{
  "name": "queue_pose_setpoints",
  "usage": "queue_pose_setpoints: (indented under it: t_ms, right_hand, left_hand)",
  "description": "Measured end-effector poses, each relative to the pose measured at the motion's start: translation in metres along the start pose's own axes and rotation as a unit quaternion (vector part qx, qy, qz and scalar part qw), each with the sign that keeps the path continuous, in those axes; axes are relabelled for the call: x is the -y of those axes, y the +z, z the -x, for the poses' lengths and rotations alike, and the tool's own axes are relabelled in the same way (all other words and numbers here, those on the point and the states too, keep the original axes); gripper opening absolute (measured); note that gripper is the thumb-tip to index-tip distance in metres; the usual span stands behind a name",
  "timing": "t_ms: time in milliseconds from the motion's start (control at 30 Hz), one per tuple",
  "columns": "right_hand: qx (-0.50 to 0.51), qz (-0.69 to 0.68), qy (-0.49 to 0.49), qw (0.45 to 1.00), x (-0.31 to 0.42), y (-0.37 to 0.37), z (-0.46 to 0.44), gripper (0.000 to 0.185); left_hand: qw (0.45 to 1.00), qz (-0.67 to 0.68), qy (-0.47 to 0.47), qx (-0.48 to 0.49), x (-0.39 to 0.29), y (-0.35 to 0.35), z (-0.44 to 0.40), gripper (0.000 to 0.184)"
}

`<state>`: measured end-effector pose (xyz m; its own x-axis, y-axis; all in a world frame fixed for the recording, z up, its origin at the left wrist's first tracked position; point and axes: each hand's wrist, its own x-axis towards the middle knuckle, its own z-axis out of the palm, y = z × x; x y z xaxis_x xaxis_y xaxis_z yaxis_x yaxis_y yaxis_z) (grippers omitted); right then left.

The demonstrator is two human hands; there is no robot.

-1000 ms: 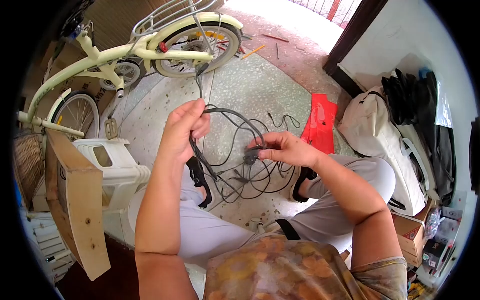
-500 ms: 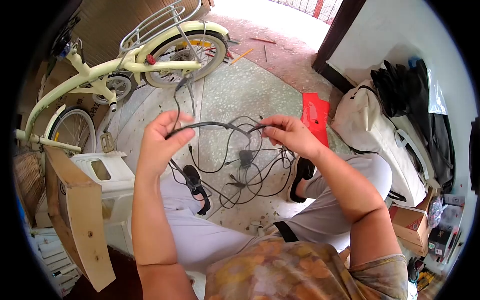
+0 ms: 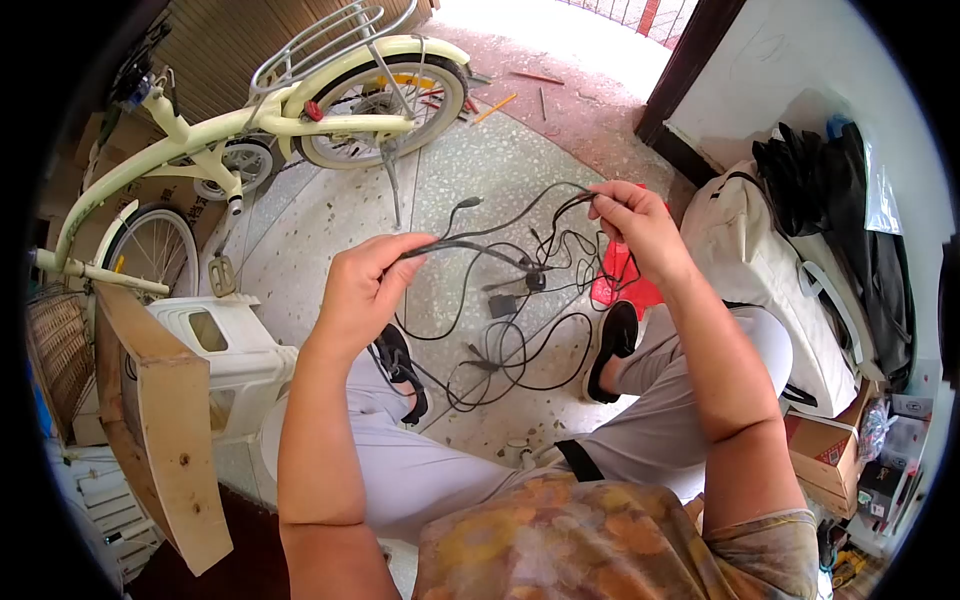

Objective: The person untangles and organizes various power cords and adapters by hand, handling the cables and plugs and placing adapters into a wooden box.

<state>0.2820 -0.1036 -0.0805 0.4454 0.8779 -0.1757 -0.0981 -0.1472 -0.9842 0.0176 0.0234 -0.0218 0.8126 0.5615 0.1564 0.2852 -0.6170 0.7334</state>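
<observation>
A tangle of black cables (image 3: 517, 364) hangs and lies between my knees, over the speckled floor. My left hand (image 3: 372, 290) is closed, pinching a thick stretch of cable between thumb and fingers; a short end with a plug (image 3: 468, 203) sticks up beyond it. Higher and to the right, my right hand (image 3: 637, 225) is closed on several thinner cable strands. One strand arcs across from hand to hand. Below them is a small black adapter block (image 3: 502, 305), with loops of cable around it. Whether all strands belong to one cable I cannot tell.
A pale yellow bicycle (image 3: 280, 124) stands at the upper left, near a white plastic stool (image 3: 232, 345) and a wooden board (image 3: 165, 440). On the right are a cream bag (image 3: 755, 290) and a cardboard box (image 3: 820, 450). A red packet (image 3: 612, 283) lies beyond my right shoe.
My hands have moved apart, the right one up and to the right, the left one slightly right and down. The cables between them are spread wider, and a plug end now points rightward.
</observation>
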Motion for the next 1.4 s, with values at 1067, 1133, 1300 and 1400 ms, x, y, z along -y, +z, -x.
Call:
queue_pose_setpoints:
  t_ms: [1067, 1133, 1300, 1400]
  right_hand:
    - [-0.090, 0.314, 0.071, 0.942, -0.111, -0.047, -0.031, 0.023]
    - [-0.128, 0.547, -0.107, 0.820, -0.107, -0.033, -0.022, 0.041]
    - [0.127, 0.254, 0.011, 0.959, -0.074, 0.002, -0.012, 0.034]
    - [0.284, 0.232, 0.013, 0.930, -0.081, 0.040, 0.009, 0.044]
  left_hand:
    - [0.909, 0.326, 0.036, -0.258, -0.004, -0.058, 0.013, 0.042]
    - [0.916, 0.308, 0.027, -0.254, -0.007, -0.057, 0.012, 0.043]
    - [0.893, 0.354, 0.031, -0.277, -0.008, -0.057, 0.005, 0.044]
    - [0.845, 0.476, 0.114, -0.215, -0.004, -0.060, 0.002, 0.041]
